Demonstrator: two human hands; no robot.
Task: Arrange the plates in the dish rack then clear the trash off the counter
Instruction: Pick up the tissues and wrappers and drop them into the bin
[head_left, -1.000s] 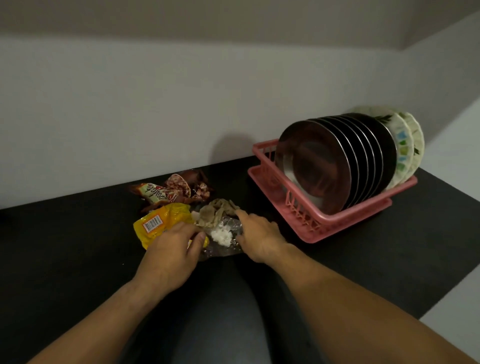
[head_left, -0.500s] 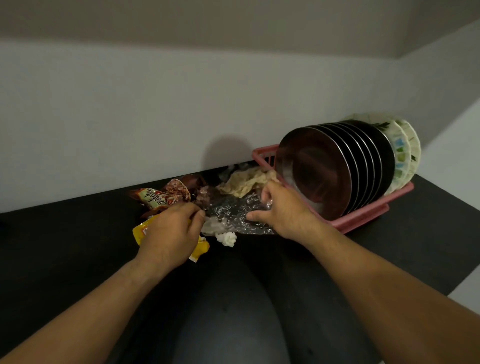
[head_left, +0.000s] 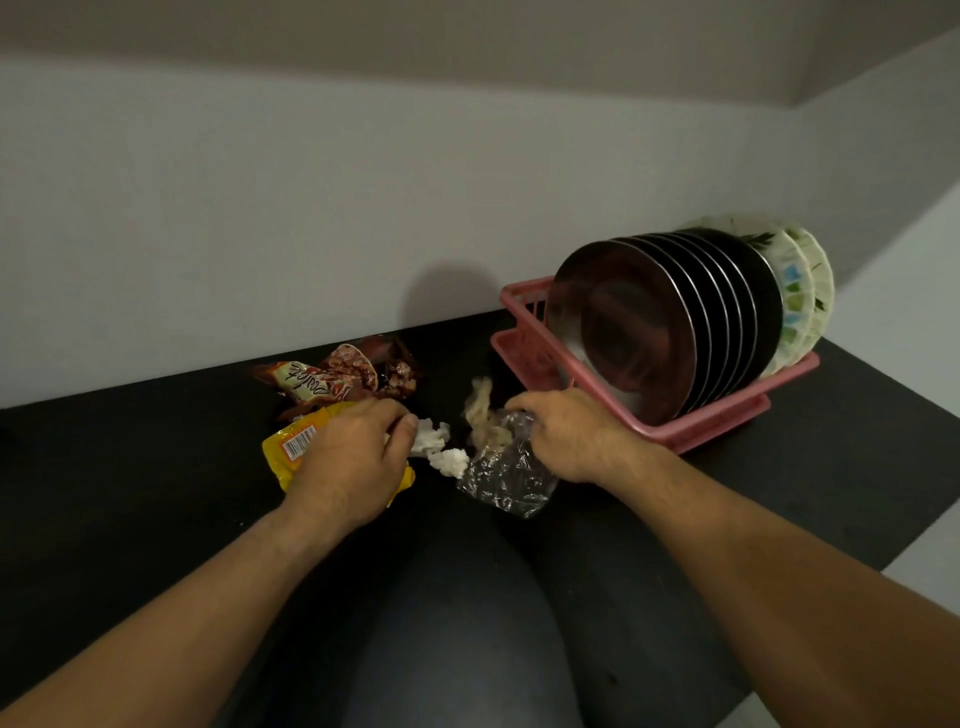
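A crinkled clear plastic bag (head_left: 506, 480) is being gripped by the right hand (head_left: 569, 436), and a yellow foil wrapper (head_left: 291, 448) is being gripped by the left hand (head_left: 348, 462).

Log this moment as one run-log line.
phase: clearing trash | left hand: on yellow wrapper | right hand: gripping clear plastic | plates: racked

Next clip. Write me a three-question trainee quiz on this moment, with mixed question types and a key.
1. True or false: the plates stand on edge in the pink dish rack.
2. The left hand lies over: A the yellow wrapper; B the dish rack; C the plates.
3. Short answer: what does the right hand grip?
Key: 1 true; 2 A; 3 the clear plastic.
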